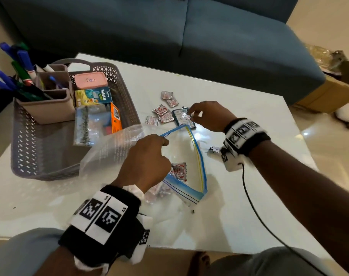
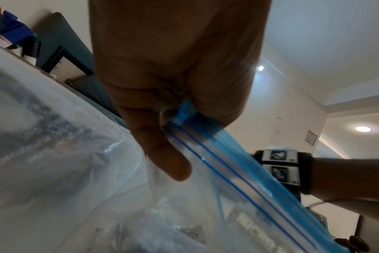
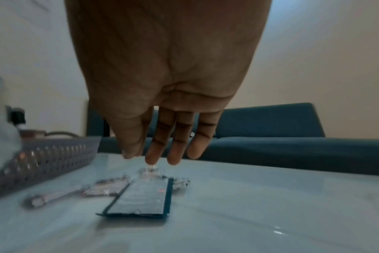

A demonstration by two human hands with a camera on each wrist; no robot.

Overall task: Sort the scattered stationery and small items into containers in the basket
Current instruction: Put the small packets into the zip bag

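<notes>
The left hand (image 1: 144, 159) sits knuckles-up over the middle of the glossy white table (image 1: 249, 120), thumb and forefinger clamped on the blue zip strip of a clear plastic zip-lock bag (image 1: 191, 156), lifting one lip so the mouth gapes toward the right. In the left wrist view the strip is pinched hard between thumb (image 2: 162, 150) and curled fingers, film crinkling below. The bag is soft, see-thru, w/ a yellow line inside the blue seal; a few red-and-white foil sachets (image 1: 178, 171) lie inside it (exact count unclear, some hidden under the wrist).

The right hand (image 1: 207, 115) reaches fwd, palm down, wrist raised, fingers hanging downward and slightly apart. Its fingertips (image 3: 151, 159) are right at the far end of a flat dark-blue rectangular packet with a shiny silver face (image 3: 141, 196); whether they actually grip it I cannot tell, and the right wrist view is blurred. The packet lies flat on the table just beyond the bag's mouth, beside a loose cluster of small crinkled red-and-white foil sachets (image 1: 162, 110).

To the left stands a grey perforated plastic basket (image 1: 30, 156) w/ lattice walls, holding a beige compartmented pen holder (image 1: 50, 110) full of blue and green markers, a pink rounded-rectangle lidded box (image 1: 90, 80), and printed cardboard cartons (image 1: 96, 96). Behind the table: a dark teal fabric sofa (image 1: 229, 36).
</notes>
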